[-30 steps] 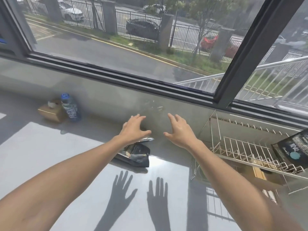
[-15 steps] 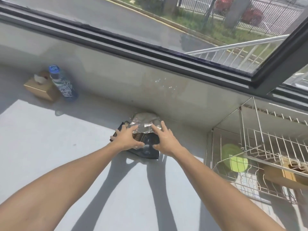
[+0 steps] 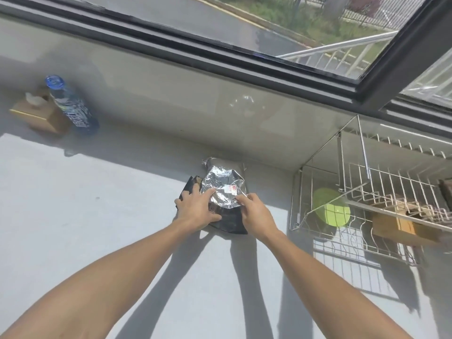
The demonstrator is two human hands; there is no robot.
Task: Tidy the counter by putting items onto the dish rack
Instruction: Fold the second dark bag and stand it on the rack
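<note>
A crumpled snack bag (image 3: 223,192), silver foil on top and black below, lies on the grey counter (image 3: 97,216) near the back wall. My left hand (image 3: 195,209) grips its left side, fingers on the foil. My right hand (image 3: 254,214) pinches the foil's right edge. To the right stands the wire dish rack (image 3: 367,192), two tiers high. Its lower tier holds a green plate (image 3: 331,210) and a wooden box (image 3: 401,225).
At the far left, against the wall, a blue-capped bottle (image 3: 71,106) stands next to a brown tissue box (image 3: 36,113). A window with a dark frame (image 3: 220,55) runs above the wall. The arms cast long shadows on the counter.
Both hands came down from hovering with fingers spread and closed on the snack bag. The view tilted downward and the bag's foil side is now turned up.
</note>
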